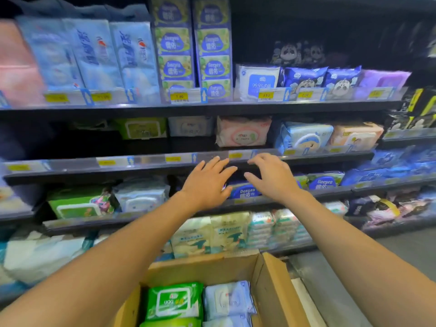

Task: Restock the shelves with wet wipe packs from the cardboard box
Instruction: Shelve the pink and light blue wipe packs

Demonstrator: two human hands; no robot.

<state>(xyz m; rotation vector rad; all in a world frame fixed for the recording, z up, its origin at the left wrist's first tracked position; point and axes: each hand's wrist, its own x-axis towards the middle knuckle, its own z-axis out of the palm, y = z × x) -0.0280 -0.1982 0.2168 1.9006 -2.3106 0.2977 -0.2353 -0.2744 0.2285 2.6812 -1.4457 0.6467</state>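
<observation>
Both my arms reach toward the third shelf from the top. My left hand point(207, 182) and my right hand point(271, 178) are spread with relaxed fingers, side by side, in front of a blue Deeyeo wet wipe pack point(245, 191) on that shelf; neither holds anything. Whether they touch the pack cannot be told. Below me stands the open cardboard box point(271, 291), holding a green wipe pack point(174, 300) and a pale blue wipe pack point(230, 300).
The shelf above point(141, 165) carries a pink pack point(243, 134) and a green pack point(141, 128), with a dark gap at its left. Lower shelves hold green, white and yellow packs. Grey floor lies to the right of the box.
</observation>
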